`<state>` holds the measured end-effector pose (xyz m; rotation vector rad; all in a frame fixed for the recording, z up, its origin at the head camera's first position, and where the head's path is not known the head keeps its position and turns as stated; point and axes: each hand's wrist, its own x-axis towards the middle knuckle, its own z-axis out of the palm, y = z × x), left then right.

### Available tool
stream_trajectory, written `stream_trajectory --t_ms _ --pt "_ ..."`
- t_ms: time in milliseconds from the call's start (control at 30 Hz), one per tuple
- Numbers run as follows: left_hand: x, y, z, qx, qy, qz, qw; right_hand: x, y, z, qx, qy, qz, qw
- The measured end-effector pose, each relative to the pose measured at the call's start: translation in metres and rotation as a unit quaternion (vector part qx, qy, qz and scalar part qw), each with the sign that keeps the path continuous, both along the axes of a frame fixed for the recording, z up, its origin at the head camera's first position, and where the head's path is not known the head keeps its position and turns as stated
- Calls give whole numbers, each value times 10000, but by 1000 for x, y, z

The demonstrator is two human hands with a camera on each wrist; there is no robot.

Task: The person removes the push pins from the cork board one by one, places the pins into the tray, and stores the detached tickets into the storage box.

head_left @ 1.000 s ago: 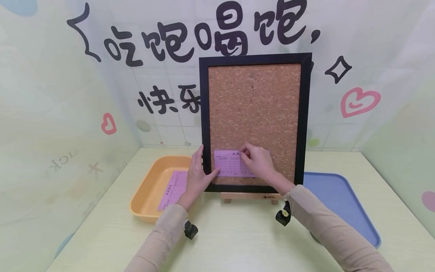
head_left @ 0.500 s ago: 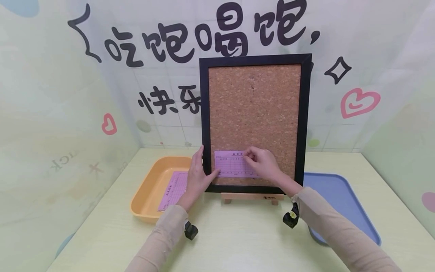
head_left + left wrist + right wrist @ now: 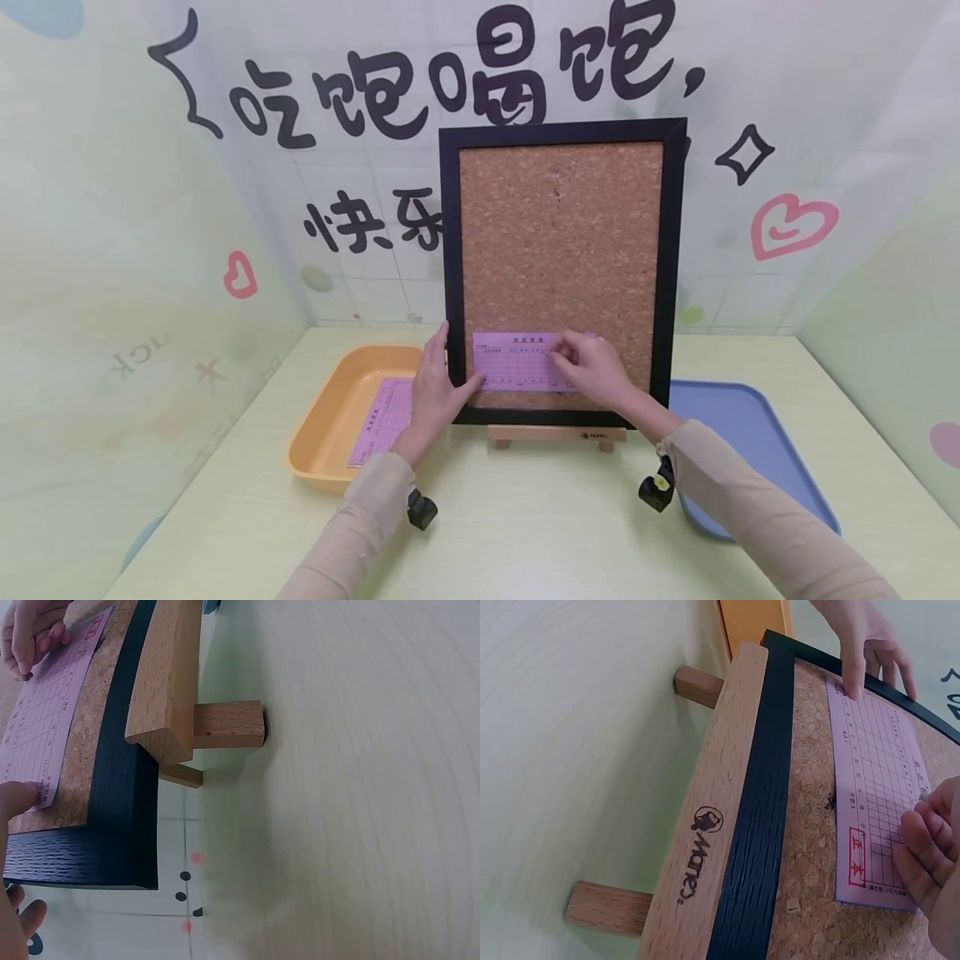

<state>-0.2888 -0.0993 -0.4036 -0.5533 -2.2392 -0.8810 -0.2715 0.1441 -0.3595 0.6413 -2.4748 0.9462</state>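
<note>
A purple printed form (image 3: 510, 364) lies flat against the lower part of a black-framed corkboard (image 3: 562, 242). My left hand (image 3: 441, 379) holds the board's left edge, its thumb pressing the form's lower left corner and its fingers reaching behind the frame, as the left wrist view shows. My right hand (image 3: 596, 367) is over the form's right part, thumb and fingertips pinching a small clear pushpin (image 3: 923, 794), mostly hidden by the fingers. A red stamp marks the form's corner (image 3: 856, 856) in the right wrist view.
The board leans on a small wooden easel (image 3: 555, 433). Left of it, an orange tray (image 3: 322, 446) holds more purple forms (image 3: 382, 421). A blue tray (image 3: 750, 433) lies to the right, partly behind my right sleeve. A printed wall sheet (image 3: 360, 292) stands behind.
My right hand has slid rightward across the form in small steps, uncovering more of its heading. My left hand and the board stay where they were.
</note>
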Motion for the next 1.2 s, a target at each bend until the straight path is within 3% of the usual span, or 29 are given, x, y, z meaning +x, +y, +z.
stream_trajectory --t_ms 400,600,800,1200 --pt "2 -2 3 -31 -76 48 10000 4 5 0 23 -96 -32 9999" --pt "0 -8 9 -157 586 142 9981 3 5 -1 61 -121 -66 9999" --pt "-2 -12 23 -351 1177 158 9923 2 4 -3 64 -192 -41 9998" --pt "-6 -5 43 -1230 925 -201 9879 2 6 -1 227 -217 4 9995"
